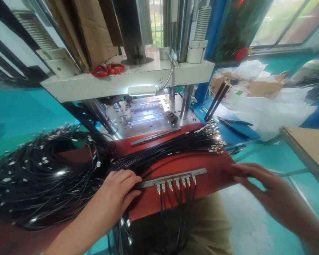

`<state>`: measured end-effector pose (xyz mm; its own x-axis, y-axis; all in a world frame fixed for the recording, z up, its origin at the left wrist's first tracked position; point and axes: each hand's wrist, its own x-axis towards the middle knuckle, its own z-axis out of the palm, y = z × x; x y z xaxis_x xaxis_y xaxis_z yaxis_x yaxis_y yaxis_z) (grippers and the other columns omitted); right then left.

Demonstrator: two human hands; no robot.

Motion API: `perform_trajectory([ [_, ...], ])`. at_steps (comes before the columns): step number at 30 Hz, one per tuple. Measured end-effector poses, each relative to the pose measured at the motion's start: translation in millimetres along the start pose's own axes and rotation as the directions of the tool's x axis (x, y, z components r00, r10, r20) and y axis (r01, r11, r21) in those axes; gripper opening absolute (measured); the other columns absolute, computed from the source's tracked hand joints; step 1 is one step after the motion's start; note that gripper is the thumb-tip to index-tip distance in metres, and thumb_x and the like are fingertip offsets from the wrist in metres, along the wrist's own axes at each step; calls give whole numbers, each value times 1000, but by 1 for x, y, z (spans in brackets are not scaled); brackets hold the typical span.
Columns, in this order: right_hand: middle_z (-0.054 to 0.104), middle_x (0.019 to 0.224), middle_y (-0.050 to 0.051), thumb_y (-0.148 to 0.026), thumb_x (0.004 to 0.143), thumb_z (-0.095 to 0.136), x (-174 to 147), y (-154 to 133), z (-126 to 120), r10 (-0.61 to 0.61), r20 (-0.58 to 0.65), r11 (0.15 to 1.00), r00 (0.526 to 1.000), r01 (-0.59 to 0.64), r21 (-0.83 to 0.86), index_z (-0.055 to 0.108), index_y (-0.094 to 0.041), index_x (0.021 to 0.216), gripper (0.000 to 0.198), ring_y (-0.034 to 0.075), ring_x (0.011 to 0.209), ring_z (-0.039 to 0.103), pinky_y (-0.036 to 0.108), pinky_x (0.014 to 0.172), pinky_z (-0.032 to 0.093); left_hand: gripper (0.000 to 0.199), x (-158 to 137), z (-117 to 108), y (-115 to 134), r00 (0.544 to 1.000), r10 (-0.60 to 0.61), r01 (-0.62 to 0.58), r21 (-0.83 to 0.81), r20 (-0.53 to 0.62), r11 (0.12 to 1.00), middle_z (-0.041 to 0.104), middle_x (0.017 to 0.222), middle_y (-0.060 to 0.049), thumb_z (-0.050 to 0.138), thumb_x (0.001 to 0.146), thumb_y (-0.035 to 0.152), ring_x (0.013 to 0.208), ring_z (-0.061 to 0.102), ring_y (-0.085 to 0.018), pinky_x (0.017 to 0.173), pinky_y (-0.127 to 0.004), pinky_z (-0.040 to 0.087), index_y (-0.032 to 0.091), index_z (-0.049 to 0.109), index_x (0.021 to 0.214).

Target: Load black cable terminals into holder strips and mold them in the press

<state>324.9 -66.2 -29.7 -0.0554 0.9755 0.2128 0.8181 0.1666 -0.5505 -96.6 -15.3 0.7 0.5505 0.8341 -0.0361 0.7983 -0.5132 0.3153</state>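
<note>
My left hand [119, 189] pinches the left end of a slim metal bar [201, 172] between thumb and fingers. Several small connectors [177, 183] sit in a row along the bar's near side. Black cables [179, 203] hang from them over the edge of the red board [146, 207]. My right hand [263, 187] is off the board's right edge, slightly blurred, with fingers stretched out and thumb apart; nothing shows in it. A bundle of black cables [159, 150] with metal-tipped ends lies behind the bar. Farther back rests a second metal bar [155, 136].
Coiled black cables [50, 177] are heaped on the left. A press with a white plate [95, 86] and a lit metal bed [146, 117] stands ahead. Red-handled scissors [108, 70] lie on the plate. Pliers [235, 124] rest on a blue surface, with a cardboard-topped table [308, 145] at right.
</note>
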Motion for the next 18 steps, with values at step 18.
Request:
perform_trajectory([
  [18, 69, 77, 2, -32, 90, 47, 220, -104, 48, -112, 25, 959, 993, 101, 264, 65, -19, 108, 28, 17, 66, 64, 28, 63, 49, 9, 103, -71, -42, 800, -594, 159, -921, -90, 355, 56, 58, 4, 59, 84, 20, 51, 53, -10, 50, -20, 40, 18, 56, 92],
])
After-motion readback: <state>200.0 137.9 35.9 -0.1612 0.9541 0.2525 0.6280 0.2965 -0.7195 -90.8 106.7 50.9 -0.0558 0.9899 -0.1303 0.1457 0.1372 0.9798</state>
